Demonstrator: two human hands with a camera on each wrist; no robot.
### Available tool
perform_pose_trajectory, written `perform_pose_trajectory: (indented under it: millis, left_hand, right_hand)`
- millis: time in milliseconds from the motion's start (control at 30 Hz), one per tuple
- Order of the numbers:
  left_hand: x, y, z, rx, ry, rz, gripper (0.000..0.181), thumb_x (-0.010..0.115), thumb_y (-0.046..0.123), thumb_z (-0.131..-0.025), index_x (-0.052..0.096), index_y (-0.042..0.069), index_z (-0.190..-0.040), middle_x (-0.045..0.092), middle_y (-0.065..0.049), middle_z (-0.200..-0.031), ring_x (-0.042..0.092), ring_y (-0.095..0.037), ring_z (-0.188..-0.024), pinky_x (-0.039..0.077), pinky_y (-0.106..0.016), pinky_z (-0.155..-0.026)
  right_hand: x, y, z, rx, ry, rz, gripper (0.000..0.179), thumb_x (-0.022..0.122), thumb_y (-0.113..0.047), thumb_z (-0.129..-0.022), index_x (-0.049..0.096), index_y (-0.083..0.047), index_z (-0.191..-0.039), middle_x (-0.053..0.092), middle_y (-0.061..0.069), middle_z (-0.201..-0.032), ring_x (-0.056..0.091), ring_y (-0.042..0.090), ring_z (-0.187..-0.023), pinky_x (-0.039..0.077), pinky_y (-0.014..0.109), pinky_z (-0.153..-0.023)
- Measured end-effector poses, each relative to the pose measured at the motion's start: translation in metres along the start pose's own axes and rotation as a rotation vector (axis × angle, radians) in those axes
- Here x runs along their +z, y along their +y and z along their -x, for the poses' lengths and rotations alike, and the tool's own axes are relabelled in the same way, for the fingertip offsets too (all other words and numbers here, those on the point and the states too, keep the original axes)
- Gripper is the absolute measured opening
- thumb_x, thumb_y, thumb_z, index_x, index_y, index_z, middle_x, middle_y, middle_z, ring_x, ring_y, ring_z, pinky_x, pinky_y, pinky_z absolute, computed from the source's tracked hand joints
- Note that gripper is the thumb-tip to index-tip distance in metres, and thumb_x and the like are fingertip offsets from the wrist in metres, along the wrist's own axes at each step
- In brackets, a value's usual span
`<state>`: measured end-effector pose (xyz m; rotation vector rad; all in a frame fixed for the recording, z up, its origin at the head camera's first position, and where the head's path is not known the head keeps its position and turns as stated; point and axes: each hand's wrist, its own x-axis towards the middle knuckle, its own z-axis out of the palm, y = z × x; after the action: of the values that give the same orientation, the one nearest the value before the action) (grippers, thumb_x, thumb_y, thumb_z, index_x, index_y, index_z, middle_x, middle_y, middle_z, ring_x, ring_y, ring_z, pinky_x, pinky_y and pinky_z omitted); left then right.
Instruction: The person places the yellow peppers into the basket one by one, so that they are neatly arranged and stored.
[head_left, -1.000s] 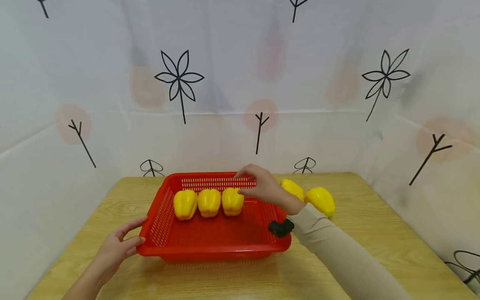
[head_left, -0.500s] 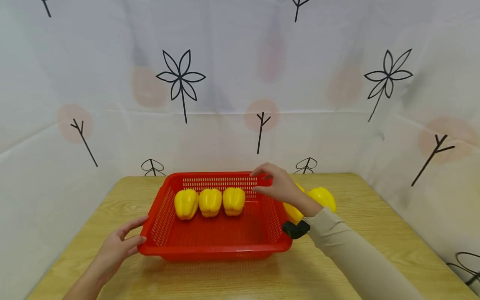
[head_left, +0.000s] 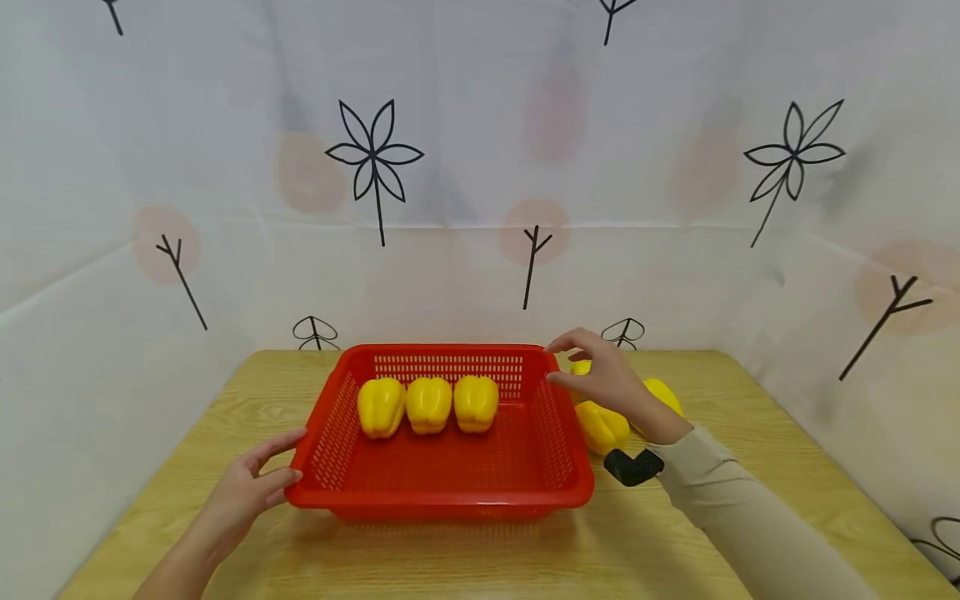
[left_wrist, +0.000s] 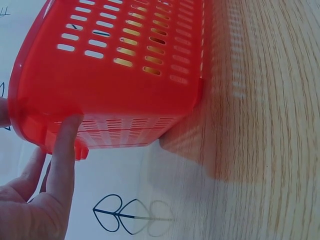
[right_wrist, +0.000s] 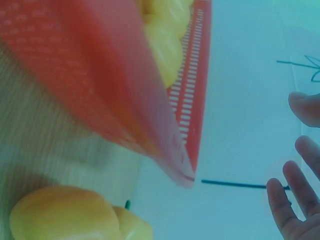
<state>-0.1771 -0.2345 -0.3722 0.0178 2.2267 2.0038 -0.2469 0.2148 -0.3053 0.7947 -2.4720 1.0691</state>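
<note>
Red plastic basket [head_left: 442,500] sits on the desk [head_left: 247,408], three yellow peppers [head_left: 429,406] in it; loose peppers [head_left: 602,427] lie to its right. The left hand [head_left: 243,492] grips its left rim; the right hand [head_left: 609,379], relaxed and empty, hovers near the right rim. Its black wrist piece [head_left: 633,467] could bump a rounded pepper and roll it; clipping the rim might skew the basket.

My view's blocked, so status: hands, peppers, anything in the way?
Left hand touching red basket, left side. Right hand empty, near right rim. Three yellow peppers inside; loose peppers on the table outside, right. Basket's right wall between them.
</note>
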Motion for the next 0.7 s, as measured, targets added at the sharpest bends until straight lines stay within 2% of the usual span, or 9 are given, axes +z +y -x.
perform_pose_trajectory:
  millis: [133,400,533,700]
  left_hand:
    - [0.001,0.001,0.001,-0.005,0.004,-0.007,0.062,0.055,0.002,-0.088,0.027,-0.004,-0.143,0.023,-0.021,-0.144,0.06,-0.016,-0.096,0.052,-0.033,-0.081]
    - [0.002,0.003,0.002,-0.009,0.005,-0.004,0.063,0.055,0.001,-0.087,0.027,-0.004,-0.143,0.022,-0.021,-0.144,0.06,-0.015,-0.096,0.052,-0.033,-0.081]
    - [0.002,0.002,0.001,0.003,-0.001,0.002,0.063,0.056,0.002,-0.087,0.027,-0.004,-0.143,0.022,-0.02,-0.144,0.06,-0.014,-0.096,0.052,-0.032,-0.081]
    - [0.002,0.002,0.001,0.007,0.003,0.004,0.063,0.056,0.001,-0.087,0.027,-0.004,-0.143,0.023,-0.02,-0.143,0.06,-0.014,-0.096,0.052,-0.032,-0.081]
  right_hand:
    - [-0.005,0.006,0.007,0.015,0.01,0.026,0.032,0.074,-0.004,-0.078,0.06,-0.001,-0.107,0.059,0.011,-0.106,0.054,0.027,-0.102,0.049,0.047,-0.085]
    - [-0.014,0.02,0.021,0.011,0.033,0.087,0.031,0.074,-0.001,-0.076,0.061,-0.002,-0.104,0.059,0.011,-0.103,0.054,0.03,-0.1,0.048,0.051,-0.084]
    - [-0.019,0.026,0.028,-0.005,0.052,0.108,0.03,0.075,-0.001,-0.075,0.062,-0.004,-0.102,0.059,0.008,-0.102,0.053,0.027,-0.099,0.048,0.051,-0.083]
    - [-0.021,0.033,0.035,-0.042,0.071,0.141,0.031,0.076,0.002,-0.073,0.061,-0.004,-0.1,0.059,0.009,-0.102,0.054,0.031,-0.098,0.049,0.053,-0.08]
